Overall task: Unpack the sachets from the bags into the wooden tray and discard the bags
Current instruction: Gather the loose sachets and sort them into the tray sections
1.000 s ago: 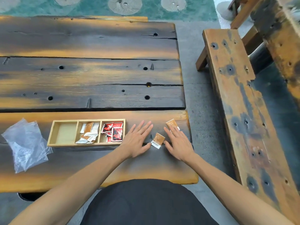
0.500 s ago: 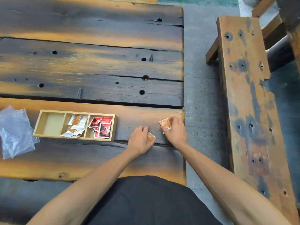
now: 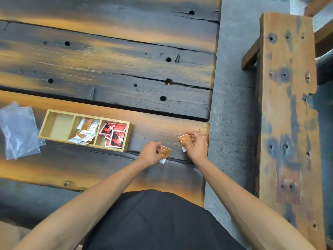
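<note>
Head view, looking down on a dark, orange-streaked plank counter [image 3: 126, 73].

Left hand [image 3: 150, 155]: fingers pinched on an orange sachet [image 3: 164, 152] with a white end, held low at the counter's near plank, just right of the wooden tray [image 3: 46, 123].

Right hand [image 3: 197, 146]: fingers closed on a second orange sachet [image 3: 184, 140], near the counter's right edge. The two hands are close but apart, each with its own sachet. Cannot tell whether either sachet touches the wood.

Tray: three compartments in a row. Left compartment holds nothing visible. Middle compartment holds a loose pile of white and orange sachets [image 3: 86, 131]. Right compartment holds red sachets [image 3: 114, 134], overlapping.

Clear plastic bags [image 3: 18, 129] lie flat and crumpled on the counter, just left of the tray.

A weathered wooden bench [image 3: 286, 105] stands to the right across a strip of grey floor [image 3: 232, 87], well apart from the tray.
</note>
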The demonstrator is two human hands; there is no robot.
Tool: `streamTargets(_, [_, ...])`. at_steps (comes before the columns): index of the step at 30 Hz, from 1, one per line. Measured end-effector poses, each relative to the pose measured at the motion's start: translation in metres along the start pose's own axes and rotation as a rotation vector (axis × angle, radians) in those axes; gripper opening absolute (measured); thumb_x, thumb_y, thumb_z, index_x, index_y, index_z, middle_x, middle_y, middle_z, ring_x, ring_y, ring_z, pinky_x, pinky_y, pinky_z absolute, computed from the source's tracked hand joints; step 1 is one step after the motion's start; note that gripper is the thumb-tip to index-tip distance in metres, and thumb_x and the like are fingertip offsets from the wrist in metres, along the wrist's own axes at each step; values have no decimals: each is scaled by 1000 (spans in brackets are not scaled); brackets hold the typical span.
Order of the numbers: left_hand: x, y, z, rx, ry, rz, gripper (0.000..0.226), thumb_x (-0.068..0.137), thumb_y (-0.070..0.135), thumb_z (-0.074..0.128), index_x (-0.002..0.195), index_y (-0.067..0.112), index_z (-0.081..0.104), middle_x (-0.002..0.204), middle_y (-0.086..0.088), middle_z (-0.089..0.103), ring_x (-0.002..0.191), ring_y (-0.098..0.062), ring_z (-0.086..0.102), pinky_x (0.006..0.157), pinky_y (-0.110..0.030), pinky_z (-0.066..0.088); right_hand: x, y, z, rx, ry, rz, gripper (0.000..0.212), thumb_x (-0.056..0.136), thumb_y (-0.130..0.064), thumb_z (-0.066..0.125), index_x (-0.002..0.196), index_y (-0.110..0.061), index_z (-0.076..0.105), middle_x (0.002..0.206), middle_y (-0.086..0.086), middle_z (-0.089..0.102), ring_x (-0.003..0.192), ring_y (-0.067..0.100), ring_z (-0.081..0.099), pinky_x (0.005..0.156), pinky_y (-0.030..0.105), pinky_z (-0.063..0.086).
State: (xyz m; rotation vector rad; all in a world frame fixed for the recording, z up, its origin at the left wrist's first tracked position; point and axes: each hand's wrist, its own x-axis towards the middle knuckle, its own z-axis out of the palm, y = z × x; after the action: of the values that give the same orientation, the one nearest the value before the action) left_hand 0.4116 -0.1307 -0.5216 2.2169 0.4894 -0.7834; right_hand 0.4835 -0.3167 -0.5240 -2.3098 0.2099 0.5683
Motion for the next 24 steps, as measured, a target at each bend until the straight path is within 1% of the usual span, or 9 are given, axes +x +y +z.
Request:
streamTargets(2, [-1, -5, -7, -45, -14, 11, 16, 82, 17, 79, 83, 11, 65, 82, -3, 67, 77, -19, 60, 68, -28, 43, -2, -1, 2, 73, 22, 12, 38, 83, -6, 77, 111, -29, 69, 108, 5, 66, 96, 18, 68, 93, 33, 54])
streamTargets(5, [-11, -11, -24, -116, -35, 39, 18, 83, 17, 80, 79, 14, 63, 77, -1, 66, 69, -13, 57, 66, -26, 43, -7, -4, 5, 148, 11, 32, 32, 87, 2, 71, 110, -20, 71, 100, 2, 71, 89, 16, 70, 77, 16, 52])
streamTargets(8, [-23, -23, -41, -213, -41, 44, 18, 81, 15, 83, 78, 19, 65, 76, -1, 70, 65, -10, 59, 70, -27, 46, -14, -11, 8, 171, 11, 32, 32, 87, 3, 71, 111, -17, 71, 94, -1, 71, 75, -1, 64, 73, 9, 52])
streamTargets(10, [-33, -35, -54, -244, -34, 41, 18, 79, 17, 85, 78, 21, 67, 76, 0, 72, 66, -9, 62, 70, -28, 49, -21, -20, 12, 203, 11, 45, 33, 88, 3, 71, 112, -19, 68, 90, -3, 68, 77, 5, 67, 74, 11, 51])
streamTargets(12, [-40, -47, -67, -286, -32, 36, 18, 77, 19, 87, 84, 13, 71, 80, -5, 75, 70, -13, 66, 75, -34, 53, -27, -29, 18, 264, -4, 58, 35, 89, 4, 69, 116, -18, 65, 88, -5, 65, 82, 12, 70, 81, 20, 55])
streamTargets(15, [-54, -65, -92, -355, 10, 16, 32, 74, 18, 89, 97, 5, 70, 79, -2, 70, 72, -13, 65, 82, -35, 54, -35, -48, 29, 295, -10, 16, 35, 89, 3, 69, 113, -22, 65, 87, -6, 64, 77, 8, 65, 86, 31, 58])
streamTargets(18, [-66, -82, -120, -407, 85, 18, 40, 70, 18, 92, 101, 5, 69, 79, -2, 65, 73, -14, 62, 83, -35, 53, -44, -75, 40, 329, -10, -42, 33, 90, 0, 70, 111, -24, 64, 90, -4, 64, 76, 7, 62, 81, 30, 57])
streamTargets(21, [-75, -104, -154, -438, 156, 30, 35, 69, 20, 92, 94, 14, 67, 78, 1, 62, 73, -12, 60, 79, -30, 53, -56, -108, 55, 385, -7, -76, 29, 91, -3, 70, 111, -23, 64, 92, -2, 65, 77, 8, 64, 73, 24, 54])
streamTargets(24, [-80, -130, -191, -440, 213, 35, 29, 74, 23, 88, 92, 17, 66, 77, 2, 61, 71, -12, 59, 73, -33, 53, -65, -145, 78, 422, -37, -80, 27, 91, -7, 71, 109, -26, 65, 94, -1, 66, 80, 12, 66, 71, 29, 56])
